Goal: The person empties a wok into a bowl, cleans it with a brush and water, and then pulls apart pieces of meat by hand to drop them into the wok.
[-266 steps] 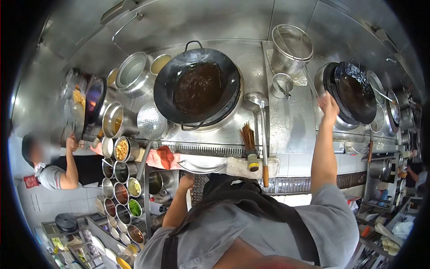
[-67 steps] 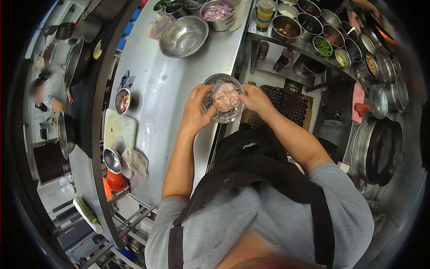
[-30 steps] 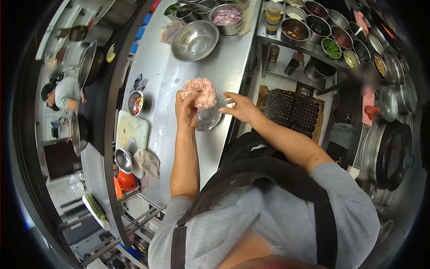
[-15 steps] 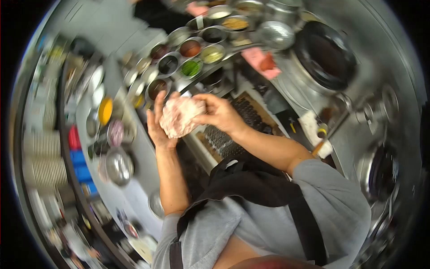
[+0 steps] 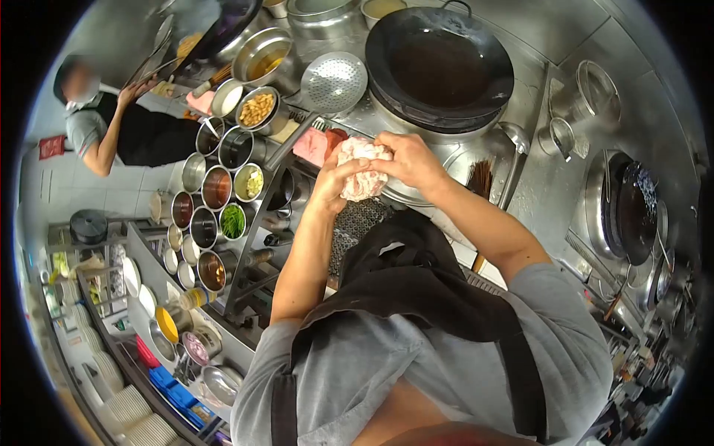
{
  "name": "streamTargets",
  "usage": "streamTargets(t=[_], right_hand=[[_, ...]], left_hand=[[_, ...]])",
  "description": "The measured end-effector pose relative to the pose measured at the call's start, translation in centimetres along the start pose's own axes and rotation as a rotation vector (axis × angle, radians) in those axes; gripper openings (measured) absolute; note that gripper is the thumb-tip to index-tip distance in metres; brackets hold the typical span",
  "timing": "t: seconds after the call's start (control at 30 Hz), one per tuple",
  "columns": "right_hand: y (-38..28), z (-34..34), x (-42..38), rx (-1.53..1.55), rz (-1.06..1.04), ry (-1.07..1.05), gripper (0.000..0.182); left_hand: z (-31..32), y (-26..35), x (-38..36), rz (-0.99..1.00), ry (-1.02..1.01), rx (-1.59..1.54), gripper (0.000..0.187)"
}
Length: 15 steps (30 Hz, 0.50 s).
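A pale pink, lumpy mass that looks like raw minced meat [image 5: 364, 169] is held up between my two hands, below the big black wok [image 5: 442, 67]. My left hand [image 5: 335, 182] grips its left side, with the thumb across the front. My right hand [image 5: 413, 162] holds its upper right side, fingers bent over it. Behind the mass lies a pink cloth [image 5: 311, 145] on the counter edge. The undersides of both hands and part of the mass are hidden.
Metal pots of ingredients, one with chopped greens [image 5: 233, 221], stand at the left. A perforated strainer [image 5: 334, 82] lies beside the wok. A ladle [image 5: 515, 138] rests at the right. A person in a dark apron [image 5: 152, 132] stands at the upper left, holding a utensil.
The view has turned toward the wok and stove. Both hands and the mass now appear farther right, in front of the wok. My left fingers have closed round the mass, and the person has come into view.
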State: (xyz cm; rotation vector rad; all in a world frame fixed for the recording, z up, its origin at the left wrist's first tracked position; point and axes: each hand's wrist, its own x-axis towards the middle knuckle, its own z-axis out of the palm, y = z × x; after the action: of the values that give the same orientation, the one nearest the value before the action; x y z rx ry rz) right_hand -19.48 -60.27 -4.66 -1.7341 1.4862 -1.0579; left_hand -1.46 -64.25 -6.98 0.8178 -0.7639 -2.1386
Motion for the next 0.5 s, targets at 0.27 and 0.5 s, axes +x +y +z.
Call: streamTargets(t=[0.27, 0.5], right_hand=[[1.0, -3.3, -0.2, -0.032, 0.132, 0.139, 0.036], [-0.5, -1.5, 1.3, -0.193, 0.138, 0.262, 0.02]], left_hand=[[1.1, 2.1, 7.5, -0.108, -0.14, 0.15, 0.042], [0.5, 4.5, 10.2, -0.215, -0.293, 0.146, 0.043]])
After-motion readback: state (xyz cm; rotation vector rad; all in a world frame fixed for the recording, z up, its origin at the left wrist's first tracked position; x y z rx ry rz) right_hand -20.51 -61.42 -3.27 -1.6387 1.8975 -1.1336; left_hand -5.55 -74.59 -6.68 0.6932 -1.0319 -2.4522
